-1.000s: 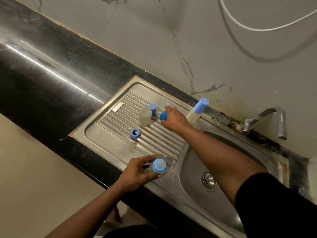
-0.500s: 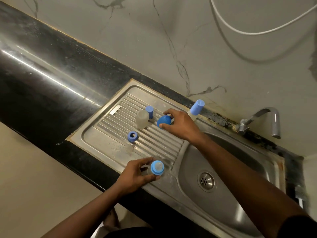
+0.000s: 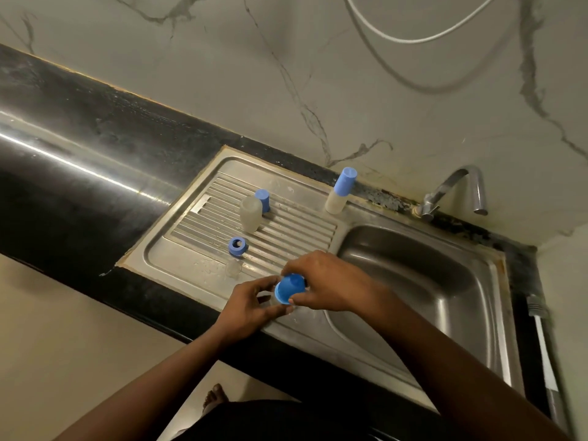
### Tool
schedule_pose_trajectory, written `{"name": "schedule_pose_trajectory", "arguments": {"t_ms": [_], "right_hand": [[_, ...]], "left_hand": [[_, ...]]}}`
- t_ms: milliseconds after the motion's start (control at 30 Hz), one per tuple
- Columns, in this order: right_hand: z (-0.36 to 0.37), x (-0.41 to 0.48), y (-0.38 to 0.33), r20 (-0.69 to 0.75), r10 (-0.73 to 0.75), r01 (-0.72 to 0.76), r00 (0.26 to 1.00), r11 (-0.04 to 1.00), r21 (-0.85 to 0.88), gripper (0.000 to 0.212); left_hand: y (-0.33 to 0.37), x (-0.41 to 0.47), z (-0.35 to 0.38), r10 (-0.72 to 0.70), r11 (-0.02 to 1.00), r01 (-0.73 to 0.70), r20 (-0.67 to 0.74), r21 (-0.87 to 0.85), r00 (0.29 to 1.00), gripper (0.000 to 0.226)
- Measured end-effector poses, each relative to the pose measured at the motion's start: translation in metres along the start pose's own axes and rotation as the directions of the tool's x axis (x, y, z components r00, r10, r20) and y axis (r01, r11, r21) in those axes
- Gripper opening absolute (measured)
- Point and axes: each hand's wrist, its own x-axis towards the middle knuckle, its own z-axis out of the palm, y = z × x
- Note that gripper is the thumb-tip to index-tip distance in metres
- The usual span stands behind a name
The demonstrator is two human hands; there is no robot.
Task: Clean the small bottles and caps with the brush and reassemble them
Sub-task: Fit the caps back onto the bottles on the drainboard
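My right hand (image 3: 331, 281) grips a round blue cap (image 3: 290, 288) over the front edge of the steel drainboard (image 3: 178, 259). My left hand (image 3: 251, 305) holds a small clear bottle (image 3: 273, 301) just under that cap; most of the bottle is hidden by my fingers and the cap. On the ribbed part stand a translucent bottle (image 3: 250, 214), a blue cylinder cap (image 3: 262, 200) behind it, and a blue ring cap (image 3: 238, 246). A small clear piece (image 3: 234, 268) sits in front of the ring. A capped tall bottle (image 3: 339, 190) stands at the back rim.
The sink basin (image 3: 413, 281) lies to the right, with a metal tap (image 3: 458, 189) at the back corner. Black countertop (image 3: 79, 160) runs left. A white hose (image 3: 541, 338) hangs at the far right. A marble wall rises behind.
My right hand lifted the round blue cap from the back of the drainboard and brought it forward onto the bottle held by my left hand.
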Motion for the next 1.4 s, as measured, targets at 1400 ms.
{"name": "schedule_pose_trajectory", "arguments": {"t_ms": [1400], "right_hand": [[-0.050, 0.059, 0.032, -0.284, 0.345, -0.284, 0.895, 0.930, 0.233, 0.044]], "left_hand": [[0.018, 0.024, -0.023, 0.056, 0.997, -0.066, -0.273, -0.027, 0.960, 0.055]]}}
